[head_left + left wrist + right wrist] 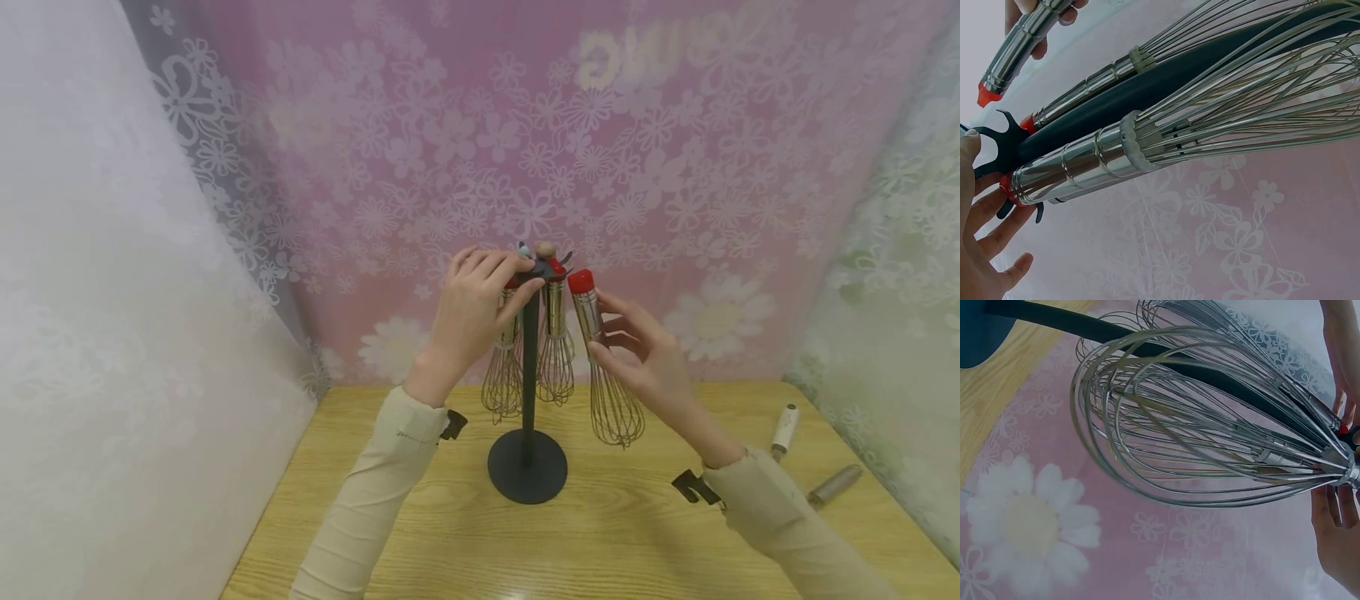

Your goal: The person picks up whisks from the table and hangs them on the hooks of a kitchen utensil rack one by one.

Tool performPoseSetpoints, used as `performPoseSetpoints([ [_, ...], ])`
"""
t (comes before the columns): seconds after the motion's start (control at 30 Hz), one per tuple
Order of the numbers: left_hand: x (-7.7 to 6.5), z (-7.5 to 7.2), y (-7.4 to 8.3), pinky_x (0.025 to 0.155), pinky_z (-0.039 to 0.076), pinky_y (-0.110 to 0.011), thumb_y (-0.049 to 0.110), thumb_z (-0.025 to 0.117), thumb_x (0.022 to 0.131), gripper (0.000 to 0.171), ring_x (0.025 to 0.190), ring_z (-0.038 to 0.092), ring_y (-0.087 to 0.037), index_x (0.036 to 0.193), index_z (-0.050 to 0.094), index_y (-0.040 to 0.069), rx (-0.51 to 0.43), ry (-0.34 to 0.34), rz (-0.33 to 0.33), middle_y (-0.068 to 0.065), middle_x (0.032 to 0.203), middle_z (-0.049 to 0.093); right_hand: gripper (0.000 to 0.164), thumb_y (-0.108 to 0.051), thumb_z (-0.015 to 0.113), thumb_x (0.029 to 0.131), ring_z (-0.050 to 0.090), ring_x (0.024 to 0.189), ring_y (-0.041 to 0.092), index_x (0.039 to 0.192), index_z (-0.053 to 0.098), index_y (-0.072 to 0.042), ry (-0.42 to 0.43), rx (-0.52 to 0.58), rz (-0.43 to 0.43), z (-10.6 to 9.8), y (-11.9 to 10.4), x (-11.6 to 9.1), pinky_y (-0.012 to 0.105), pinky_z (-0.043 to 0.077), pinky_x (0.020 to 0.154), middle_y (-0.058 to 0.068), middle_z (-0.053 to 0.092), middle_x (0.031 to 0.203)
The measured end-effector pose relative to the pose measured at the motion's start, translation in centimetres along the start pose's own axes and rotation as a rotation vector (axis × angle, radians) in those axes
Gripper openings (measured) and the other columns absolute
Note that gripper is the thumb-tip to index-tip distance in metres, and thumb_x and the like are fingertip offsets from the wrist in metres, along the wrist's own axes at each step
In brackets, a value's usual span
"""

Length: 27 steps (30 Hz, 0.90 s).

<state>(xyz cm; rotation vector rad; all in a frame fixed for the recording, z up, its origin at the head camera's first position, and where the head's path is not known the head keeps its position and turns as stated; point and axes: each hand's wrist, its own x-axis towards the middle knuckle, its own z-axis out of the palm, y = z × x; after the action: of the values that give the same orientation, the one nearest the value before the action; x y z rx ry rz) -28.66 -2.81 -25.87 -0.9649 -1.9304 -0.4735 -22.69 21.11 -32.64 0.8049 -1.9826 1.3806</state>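
Note:
A black stand (529, 375) with a round base and a hooked top rises from the table. My left hand (480, 296) grips its top, thumb on the near side and fingers over the hooks. My right hand (647, 354) holds a whisk (587, 312) by its metal handle, red end up, wires down and slightly tilted. This whisk is apart from the hooks, right of the stand. Other red-ended whisks hang from the stand, one (1085, 164) near my left fingers and another (555, 321) behind the post. In the right wrist view, the held whisk's wires (1166, 494) cover much of the stand.
On the wooden table (450, 542), at the right, lie a white-handled utensil (784, 429) and a grey-handled one (836, 485); my right sleeve partly hides them. Flowered pink cloth (450, 167) hangs behind, with pale cloth on both sides.

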Motion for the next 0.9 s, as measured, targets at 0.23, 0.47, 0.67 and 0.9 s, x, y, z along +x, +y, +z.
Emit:
performPoseSetpoints([
  [0.23, 0.0, -0.1, 0.0, 0.106, 0.041, -0.044, 0.035, 0.069, 0.098, 0.025, 0.102, 0.065, -0.023, 0.111, 0.073, 0.013, 0.001, -0.002, 0.004, -0.002, 0.11, 0.073, 0.065, 0.017, 0.064, 0.089, 0.064, 0.099, 0.009, 0.149, 0.048, -0.002, -0.029, 0.049, 0.031, -0.3, -0.3, 0.7, 0.019, 0.054, 0.09, -0.001, 0.059, 0.128],
  [0.47, 0.0, -0.1, 0.0, 0.106, 0.042, -0.044, 0.035, 0.068, 0.098, 0.026, 0.102, 0.064, -0.022, 0.112, 0.073, 0.014, 0.007, -0.006, 0.007, -0.002, 0.11, 0.073, 0.062, 0.018, 0.061, 0.09, 0.063, 0.1, 0.012, 0.149, 0.048, 0.001, -0.081, 0.093, 0.043, -0.6, -0.3, 1.2, 0.019, 0.054, 0.089, -0.005, 0.059, 0.132],
  [0.67, 0.0, -0.1, 0.0, 0.106, 0.041, -0.044, 0.035, 0.067, 0.099, 0.026, 0.102, 0.064, -0.022, 0.112, 0.072, 0.013, 0.001, -0.01, 0.006, -0.002, 0.11, 0.073, 0.062, 0.018, 0.061, 0.09, 0.064, 0.098, 0.01, 0.148, 0.048, 0.002, -0.104, 0.07, 0.026, -0.9, -0.2, 1.5, 0.019, 0.055, 0.087, -0.007, 0.06, 0.127],
  [0.9, 0.0, -0.1, 0.0, 0.105, 0.042, -0.044, 0.034, 0.069, 0.098, 0.025, 0.102, 0.064, -0.022, 0.111, 0.072, 0.013, -0.006, -0.005, 0.006, -0.001, 0.11, 0.073, 0.06, 0.014, 0.061, 0.092, 0.064, 0.1, 0.009, 0.149, 0.048, 0.001, -0.143, 0.042, 0.045, -1.0, -0.2, 1.8, 0.019, 0.055, 0.089, -0.002, 0.059, 0.124],
])
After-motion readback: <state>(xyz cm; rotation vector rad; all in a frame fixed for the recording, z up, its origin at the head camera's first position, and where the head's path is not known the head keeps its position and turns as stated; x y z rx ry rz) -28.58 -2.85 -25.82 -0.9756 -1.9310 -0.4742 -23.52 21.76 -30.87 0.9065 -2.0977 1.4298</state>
